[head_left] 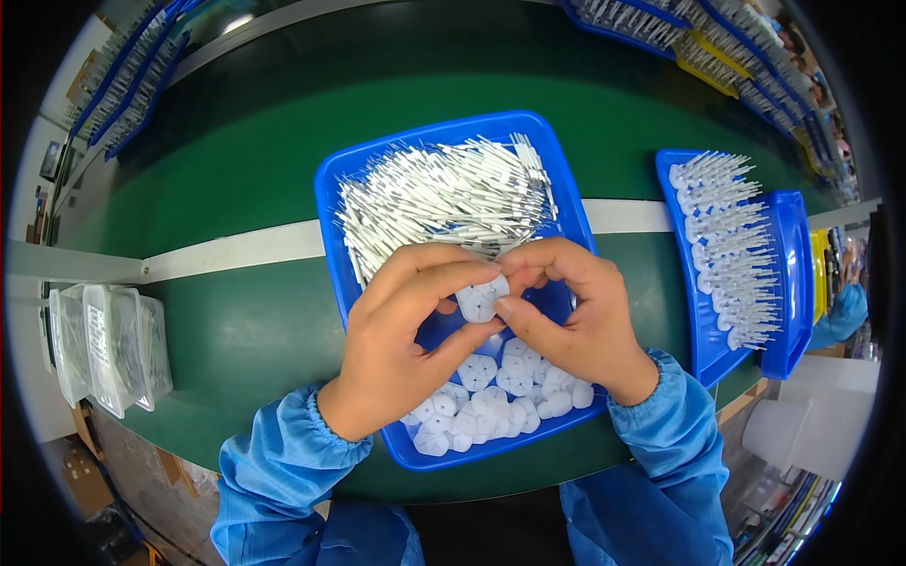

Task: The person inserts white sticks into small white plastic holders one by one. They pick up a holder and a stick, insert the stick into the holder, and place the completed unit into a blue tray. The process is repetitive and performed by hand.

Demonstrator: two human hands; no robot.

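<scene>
A white translucent plastic disc (478, 300) with small holes and rounded lobes is pinched in both my hands, held above a blue tray (570, 189). Its left edge sits between the fingers and thumb of my left hand (401, 325). My right hand (578, 316) grips the right edge with thumb and fingertips. Below the hands, loose discs of the same kind (486, 415) lie heaped in the tray's near end. Thin white rods with metal tips (444, 198) fill its far end. Whether a rod is also between my fingers, I cannot tell.
On the right, another blue tray (706, 344) carries rows of discs with upright rods (731, 250). Clear plastic boxes (111, 344) stand at the left. Filled trays (142, 80) are stacked at both far corners. Another person's blue sleeve (843, 316) shows at far right.
</scene>
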